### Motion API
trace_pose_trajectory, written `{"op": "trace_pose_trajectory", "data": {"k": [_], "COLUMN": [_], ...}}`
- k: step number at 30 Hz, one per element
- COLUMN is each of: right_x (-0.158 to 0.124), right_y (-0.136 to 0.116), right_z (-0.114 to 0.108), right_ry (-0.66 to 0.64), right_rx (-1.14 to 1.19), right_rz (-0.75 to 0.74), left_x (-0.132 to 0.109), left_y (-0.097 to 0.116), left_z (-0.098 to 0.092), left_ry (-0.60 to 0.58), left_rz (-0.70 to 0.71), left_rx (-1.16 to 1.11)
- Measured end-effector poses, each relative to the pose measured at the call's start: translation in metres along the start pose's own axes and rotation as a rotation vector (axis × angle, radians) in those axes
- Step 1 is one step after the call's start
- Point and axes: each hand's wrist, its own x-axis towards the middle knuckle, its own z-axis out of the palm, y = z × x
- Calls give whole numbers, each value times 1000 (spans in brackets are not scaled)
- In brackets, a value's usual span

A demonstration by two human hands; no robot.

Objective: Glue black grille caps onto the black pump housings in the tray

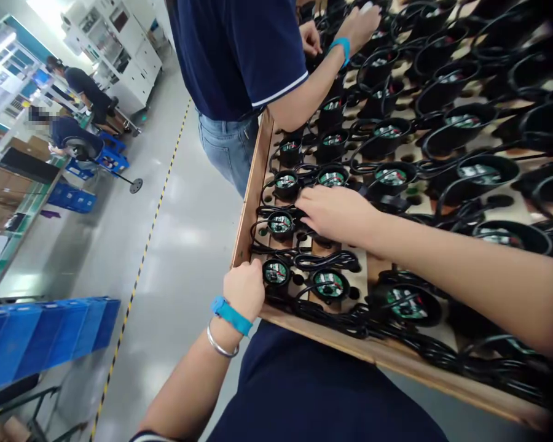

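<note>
Open floor (198, 245) beside the tray (249, 202), crowded cables (325, 261) inside, seemingly far right too.

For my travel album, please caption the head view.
Left hand at a wooden tray's rim, right hand among black cups and cables, co-worker alongside.

Yellow-and-black striped line (156, 215) along a shiny grey floor (193, 221); blue bins (72, 197) near the edge of a tabletop (10, 255); white cabinet (136, 77) beyond.

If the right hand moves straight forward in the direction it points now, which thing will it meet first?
Most likely the round black housing just past the right hand, in the row beside the wooden wall. The hand's height is unclear, so it may pass above.
</note>
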Motion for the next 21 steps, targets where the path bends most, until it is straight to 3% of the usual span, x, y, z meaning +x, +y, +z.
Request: {"op": "trace_pose_trajectory", "data": {"k": [4,12,17,21], "right_x": [46,40,31,-13], "right_y": [-4,1,13,4], "right_z": [19,27,0,-31], "right_ry": [-134,-182,-115,51], "right_rx": [-92,16,104,265], "right_rz": [108,176,287,226], "left_x": [2,3,1,1], "left_y": [1,-6,-8,-9], "left_z": [1,0,-2,-2], "left_ry": [8,0,-10,-10], "left_rz": [-2,45,64,84], "left_rx": [3,19,47,48]}}
